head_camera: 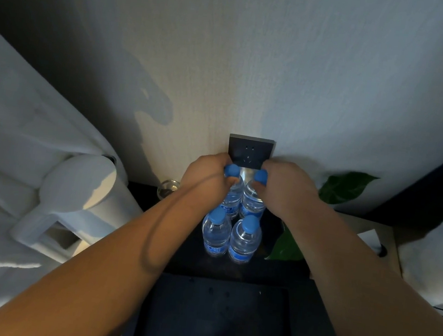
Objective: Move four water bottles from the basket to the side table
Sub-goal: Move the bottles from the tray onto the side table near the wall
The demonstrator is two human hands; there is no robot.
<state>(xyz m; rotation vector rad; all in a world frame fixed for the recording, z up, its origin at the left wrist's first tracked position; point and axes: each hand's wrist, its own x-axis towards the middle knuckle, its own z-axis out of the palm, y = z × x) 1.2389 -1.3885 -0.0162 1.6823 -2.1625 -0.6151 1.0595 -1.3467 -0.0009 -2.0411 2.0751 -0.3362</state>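
Both arms are bare all the way from the near edge to the hands. The left hand (207, 177) and right hand (286, 189) are bare too. A thin dark curved line runs along the left forearm (118, 261), from wrist toward elbow. It could be a cord or a shadow.

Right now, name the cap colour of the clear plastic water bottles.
Blue screw caps on all four clear plastic bottles; head view.

rear bottles (232, 200) necks hidden under left hand (207, 178) and right hand (286, 189), label text too blurred to read, glass (168, 187) half behind left forearm (126, 240), leaf (287, 248) partly behind right forearm (342, 268), basket (211, 321) cut by bottom edge, interior too dark
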